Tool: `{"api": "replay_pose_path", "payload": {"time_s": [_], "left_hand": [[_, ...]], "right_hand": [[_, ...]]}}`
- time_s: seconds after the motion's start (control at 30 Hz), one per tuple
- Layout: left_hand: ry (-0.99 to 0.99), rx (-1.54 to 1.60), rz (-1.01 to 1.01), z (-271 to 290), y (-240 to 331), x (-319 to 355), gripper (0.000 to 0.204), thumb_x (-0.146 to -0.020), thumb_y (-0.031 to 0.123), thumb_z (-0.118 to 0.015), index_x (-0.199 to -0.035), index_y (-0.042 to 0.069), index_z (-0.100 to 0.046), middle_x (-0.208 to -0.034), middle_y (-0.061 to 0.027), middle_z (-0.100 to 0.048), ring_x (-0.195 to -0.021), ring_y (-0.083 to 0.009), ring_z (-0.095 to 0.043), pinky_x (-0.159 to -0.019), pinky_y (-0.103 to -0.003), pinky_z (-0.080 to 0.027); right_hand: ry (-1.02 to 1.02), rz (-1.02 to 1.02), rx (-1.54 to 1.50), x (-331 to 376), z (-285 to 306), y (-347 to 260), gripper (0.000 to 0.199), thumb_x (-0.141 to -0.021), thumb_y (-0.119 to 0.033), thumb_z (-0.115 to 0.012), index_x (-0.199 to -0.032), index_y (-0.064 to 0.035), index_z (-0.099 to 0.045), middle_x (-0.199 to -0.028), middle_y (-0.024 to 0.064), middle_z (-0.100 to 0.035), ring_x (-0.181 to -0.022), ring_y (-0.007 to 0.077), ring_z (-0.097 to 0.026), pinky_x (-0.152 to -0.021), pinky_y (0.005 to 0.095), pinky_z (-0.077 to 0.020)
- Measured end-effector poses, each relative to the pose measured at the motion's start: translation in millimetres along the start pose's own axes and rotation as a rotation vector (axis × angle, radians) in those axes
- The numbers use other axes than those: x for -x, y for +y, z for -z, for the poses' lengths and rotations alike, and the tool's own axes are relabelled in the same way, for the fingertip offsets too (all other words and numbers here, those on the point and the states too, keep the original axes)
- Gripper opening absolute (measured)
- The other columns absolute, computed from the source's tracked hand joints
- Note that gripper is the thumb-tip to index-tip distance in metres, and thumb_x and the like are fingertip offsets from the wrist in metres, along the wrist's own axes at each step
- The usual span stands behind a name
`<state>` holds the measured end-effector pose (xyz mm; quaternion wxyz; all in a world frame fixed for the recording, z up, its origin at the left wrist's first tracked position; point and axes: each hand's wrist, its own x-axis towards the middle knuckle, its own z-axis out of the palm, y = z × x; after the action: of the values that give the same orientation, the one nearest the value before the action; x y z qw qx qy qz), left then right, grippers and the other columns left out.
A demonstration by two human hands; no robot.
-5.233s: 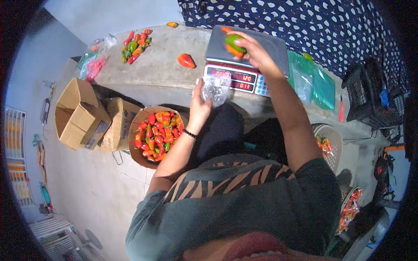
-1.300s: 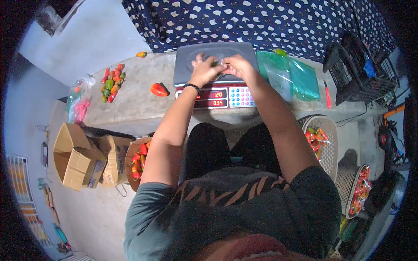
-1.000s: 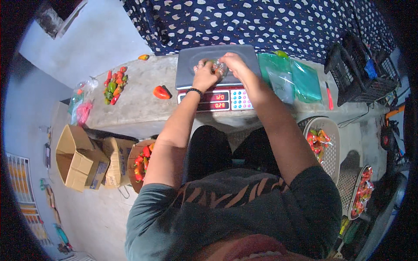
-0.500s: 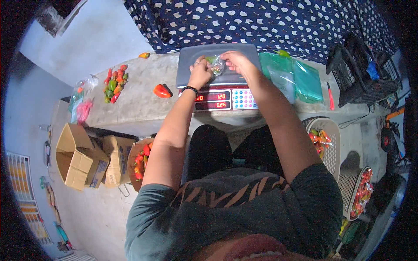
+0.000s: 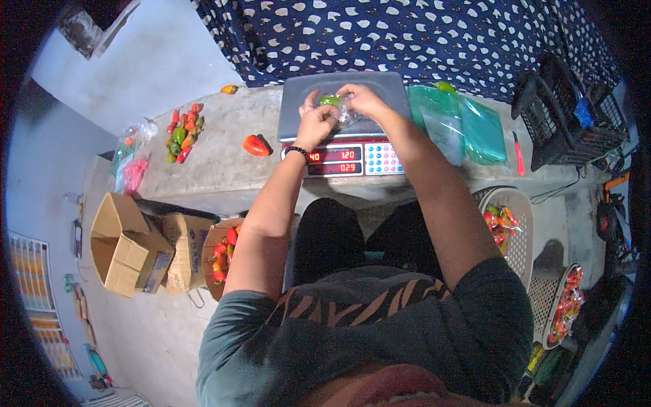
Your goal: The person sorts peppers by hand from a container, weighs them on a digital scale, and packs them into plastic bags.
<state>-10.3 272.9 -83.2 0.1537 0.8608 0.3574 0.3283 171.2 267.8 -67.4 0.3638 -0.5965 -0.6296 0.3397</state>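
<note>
Left hand (image 5: pixel 316 123): over the scale pan, beaded bracelet (image 5: pixel 296 150) at the wrist; index finger raised and parted from the thumb, thumb tip at the bag. Whether the other fingers grip cannot be told.

Right hand (image 5: pixel 366 102): over the pan, fingers bent, index finger and thumb at the bag's upper edge; whether they pinch the film is too small to tell.

Clear plastic bag (image 5: pixel 348 119): one, between the hands, above or on the pan; contact unclear.

Green pepper (image 5: pixel 329 100): one, between the hands at the bag's upper left; whether inside the film, cannot be told.

Digital scale (image 5: pixel 388 102): one, dark grey pan, red lit display, keypad at right front; set on a concrete counter (image 5: pixel 220 159).

Red-orange pepper (image 5: pixel 256 145): one, loose, just left of the scale.

Pepper pile (image 5: pixel 182 137): red, green and orange, farther left on the counter.

Green plastic bags (image 5: pixel 483 132): flat, just right of the scale.

Red-handled tool (image 5: pixel 519 156): one, right of those bags.

Black plastic crate (image 5: pixel 553 129): at the counter's right end.

Cardboard box (image 5: pixel 208 263): one, holding peppers, below the counter, left of the person.
</note>
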Motion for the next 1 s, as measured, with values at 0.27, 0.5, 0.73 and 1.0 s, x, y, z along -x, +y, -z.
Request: {"api": "replay_pose_path", "payload": {"time_s": [0.27,0.5,0.73,1.0], "left_hand": [[-0.037,-0.145,0.15,11.4,22.7,2.9,0.06,-0.067,0.034,-0.069,-0.107,-0.004,-0.046,-0.117,-0.0256,-0.044,-0.105,-0.0417,-0.044,-0.093,-0.044,-0.032],[0.105,-0.09,0.422,2.2,10.1,0.3,0.044,-0.074,0.033,-0.064,-0.09,-0.003,-0.046,-0.095,-0.0255,-0.053,-0.088,-0.041,-0.054,-0.082,-0.045,-0.04],[0.006,0.2,0.746,25.0,38.3,-23.4,0.058,-0.071,0.036,-0.066,-0.107,-0.005,-0.044,-0.111,-0.0242,-0.045,-0.093,-0.0355,-0.055,-0.075,-0.042,-0.048],[-0.119,1.052,0.857,25.1,12.7,-28.9,0.041,-0.081,0.024,-0.059,-0.105,-0.005,-0.043,-0.092,-0.0134,-0.053,-0.079,-0.0218,-0.056,-0.06,-0.032,-0.053]], "right_hand": [[0.248,0.104,-0.02,-3.9,-7.7,18.6,0.018,-0.08,-0.015,-0.055,-0.095,-0.0054,-0.059,-0.077,0.0012,-0.056,-0.074,0.0136,-0.053,-0.066,0.0274,-0.0425],[0.089,-0.131,-0.417,27.6,-0.3,-13.6,0.03,-0.079,-0.021,-0.059,-0.106,-0.0106,-0.056,-0.093,0.0035,-0.055,-0.083,0.0105,-0.051,-0.064,0.0264,-0.042],[0.21,-0.013,0.213,20.2,-11.1,14.9,0.037,-0.071,-0.027,-0.067,-0.102,-0.0096,-0.058,-0.081,0.0053,-0.061,-0.075,0.0177,-0.058,-0.065,0.0311,-0.0448],[0.344,-0.385,-0.341,3.6,-13.8,-21.0,0.031,-0.08,-0.018,-0.057,-0.109,-0.0102,-0.049,-0.082,0.0069,-0.057,-0.061,0.0165,-0.056,-0.05,0.0329,-0.0429]]}}
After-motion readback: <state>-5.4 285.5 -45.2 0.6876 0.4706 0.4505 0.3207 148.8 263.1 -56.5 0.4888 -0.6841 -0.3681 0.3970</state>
